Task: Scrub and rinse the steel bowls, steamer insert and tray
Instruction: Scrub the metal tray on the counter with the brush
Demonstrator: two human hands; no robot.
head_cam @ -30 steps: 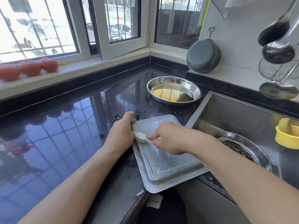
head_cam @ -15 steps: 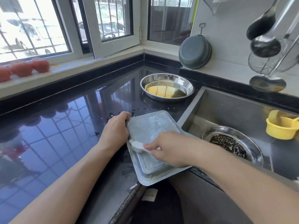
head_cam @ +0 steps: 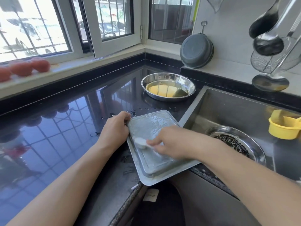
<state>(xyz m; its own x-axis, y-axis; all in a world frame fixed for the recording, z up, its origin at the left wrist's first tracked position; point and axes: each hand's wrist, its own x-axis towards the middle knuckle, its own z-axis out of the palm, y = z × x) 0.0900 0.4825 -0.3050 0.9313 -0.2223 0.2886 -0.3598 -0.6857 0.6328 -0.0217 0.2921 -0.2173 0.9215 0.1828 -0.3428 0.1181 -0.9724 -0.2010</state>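
The tray (head_cam: pixel 151 126) lies nearest, directly under both hands, upside down by the look of its raised middle, resting on the table (head_cam: pixel 65 136) with its right edge overhanging the sink (head_cam: pixel 236 111) and its near corner jutting past the table's front edge. The left hand (head_cam: pixel 114 131) grasps the tray's left rim, fingers curled over the far corner, pinning it down. The right hand (head_cam: pixel 171 142) is clenched around a small white scrubber (head_cam: pixel 140 141), pressing it to the wet metal just beside the left hand. The tray is thin sheet steel: light, stiff, and filmed with water or suds, so it is likely to skate on the glossy table under each stroke; the rolled rim is the sensible place to hold, and a flat-palmed press would slip more easily. Being half unsupported, it may tip toward the sink if pressed hard on the right side. To the right of the right hand, a round steel piece with a perforated centre, probably the steamer insert (head_cam: pixel 234 142), sits in the sink, with a yellow cup (head_cam: pixel 284 128) farther right. Beyond both hands, a shallow steel bowl (head_cam: pixel 168 86) stands on the table, its base reflecting yellow; whether it holds liquid I cannot tell.
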